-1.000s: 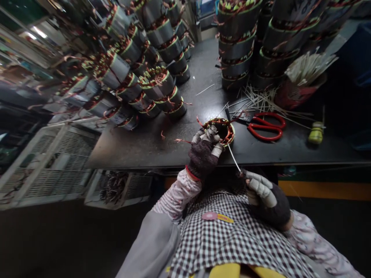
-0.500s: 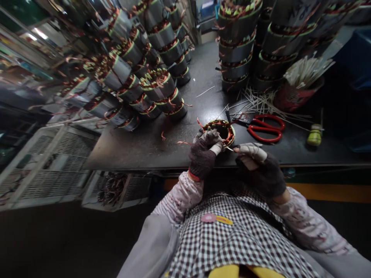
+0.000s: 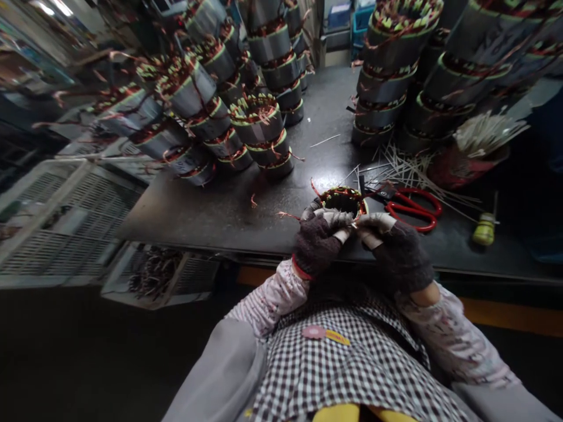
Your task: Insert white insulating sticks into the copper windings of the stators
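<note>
On the worktop (image 3: 206, 220), close to the near edge, a wire-wound ring (image 3: 345, 198) is being gripped by the gloved left hand (image 3: 320, 241): its fingers are being curled over the near left rim, with the thumb on the near side. Just beside those fingers, the near right rim is being attended to by the right hand (image 3: 398, 252). There, thumb and forefinger are being pressed together in a tight pinch, and a sliver of white cord (image 3: 354, 225) is being caught at the tips, mostly hidden. Whether the two hands are touching cannot be told. To the left of the left fingers, a frayed copper end (image 3: 288, 215) is showing. Just beyond the right fingers, red-handled scissors (image 3: 412, 210) are lying; farther off that way, loose white strips (image 3: 409, 167) are lying scattered beside a red pot (image 3: 457, 167). Well beyond both sets of fingers, a left stack (image 3: 264, 143) and a right stack (image 3: 380, 91) of similar rings are standing.
</note>
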The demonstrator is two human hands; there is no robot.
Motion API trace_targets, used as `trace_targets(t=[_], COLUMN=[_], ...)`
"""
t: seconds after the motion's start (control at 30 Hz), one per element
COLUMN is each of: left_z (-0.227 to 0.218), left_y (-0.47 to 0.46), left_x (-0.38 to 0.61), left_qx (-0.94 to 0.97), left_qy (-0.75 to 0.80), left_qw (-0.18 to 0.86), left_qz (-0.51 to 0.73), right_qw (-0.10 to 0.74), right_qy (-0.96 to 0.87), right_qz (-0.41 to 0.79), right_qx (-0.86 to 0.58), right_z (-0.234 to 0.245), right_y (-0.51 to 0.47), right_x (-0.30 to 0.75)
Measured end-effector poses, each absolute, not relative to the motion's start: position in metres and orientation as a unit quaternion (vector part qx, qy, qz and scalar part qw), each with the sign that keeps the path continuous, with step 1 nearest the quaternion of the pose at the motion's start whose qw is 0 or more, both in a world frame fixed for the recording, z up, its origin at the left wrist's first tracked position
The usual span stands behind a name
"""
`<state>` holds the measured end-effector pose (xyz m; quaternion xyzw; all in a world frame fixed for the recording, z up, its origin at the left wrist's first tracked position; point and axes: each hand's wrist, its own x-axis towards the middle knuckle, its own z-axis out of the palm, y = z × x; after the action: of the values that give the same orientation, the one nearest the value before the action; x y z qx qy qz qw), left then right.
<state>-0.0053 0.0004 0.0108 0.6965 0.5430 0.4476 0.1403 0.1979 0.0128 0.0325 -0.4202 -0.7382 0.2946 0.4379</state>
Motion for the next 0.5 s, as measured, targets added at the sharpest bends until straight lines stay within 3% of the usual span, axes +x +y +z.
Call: trace_targets(t=[0.13, 0.33, 0.5], left_z=[0.009, 0.008, 0.008], left_y=[0.001, 0.000, 0.001], left_x=[-0.004, -0.005, -0.003], left_qx=[0.692, 0.700, 0.694], left_qy=[0.538, 0.540, 0.530], left_qw=[0.138, 0.138, 0.139], left_qz=[0.460, 0.445, 0.468], right_qw=[0.470, 0.437, 0.480], right_qy=[-0.719, -0.731, -0.718], right_qz=[0.307, 0.285, 0.264], right_qx=[-0.409, -0.441, -0.429], right_z=[0.035, 0.031, 0.034], right_y=[0.003, 0.006, -0.003], right_x=[0.198, 0.198, 0.198])
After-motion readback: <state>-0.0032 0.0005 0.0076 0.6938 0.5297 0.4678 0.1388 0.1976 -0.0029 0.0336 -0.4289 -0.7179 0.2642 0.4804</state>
